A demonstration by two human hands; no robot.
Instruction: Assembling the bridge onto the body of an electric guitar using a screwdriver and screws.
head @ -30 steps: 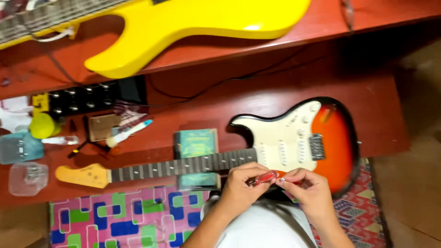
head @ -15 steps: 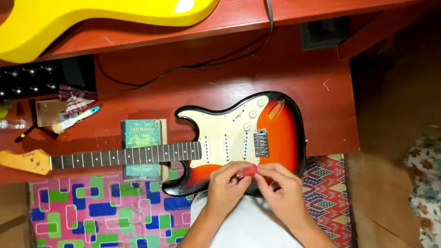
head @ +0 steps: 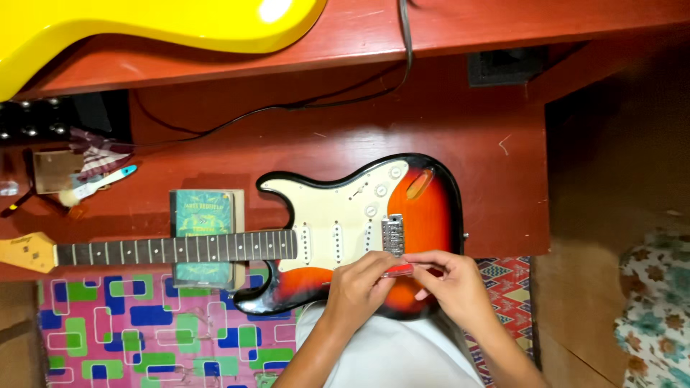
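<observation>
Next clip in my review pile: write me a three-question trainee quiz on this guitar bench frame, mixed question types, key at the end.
1. True or false: the left hand and right hand both pinch a small red tool.
2. Which thing props up the neck of the sunburst electric guitar? A) green book B) yellow guitar C) black cable
3. Fill in: the hands work just below the guitar's metal ______.

Key: 1 true; 2 A; 3 bridge.
</observation>
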